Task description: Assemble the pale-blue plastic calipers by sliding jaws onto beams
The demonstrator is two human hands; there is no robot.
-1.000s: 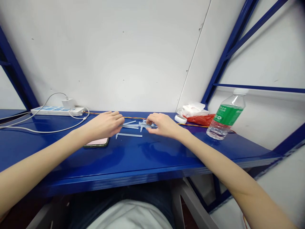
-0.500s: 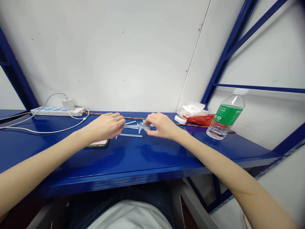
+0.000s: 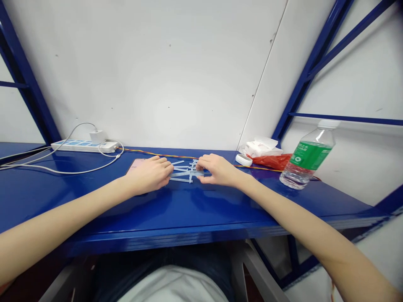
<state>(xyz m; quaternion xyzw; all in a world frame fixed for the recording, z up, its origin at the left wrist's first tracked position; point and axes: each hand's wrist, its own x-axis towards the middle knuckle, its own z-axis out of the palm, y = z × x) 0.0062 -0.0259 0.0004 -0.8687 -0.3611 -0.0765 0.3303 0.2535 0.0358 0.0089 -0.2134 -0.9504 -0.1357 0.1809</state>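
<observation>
Blue caliper pieces (image 3: 181, 169) lie lengthwise between the hands; right hand (image 3: 218, 170) pinches their end, left hand (image 3: 148, 174) half-curled, hold unclear.

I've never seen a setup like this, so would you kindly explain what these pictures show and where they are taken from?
No machine is involved here: a person is working with two bare hands, and a camera worn on their head looks forward and down, so the arms reach in from the lower corners. On a glossy blue metal shelf lie pale blue plastic pieces, some shaped like calipers. The left hand sits at their left end and the right hand at their right, its fingertips on them; I cannot tell whether either hand grips one. Nearby are a phone, a power strip and a water bottle.
</observation>
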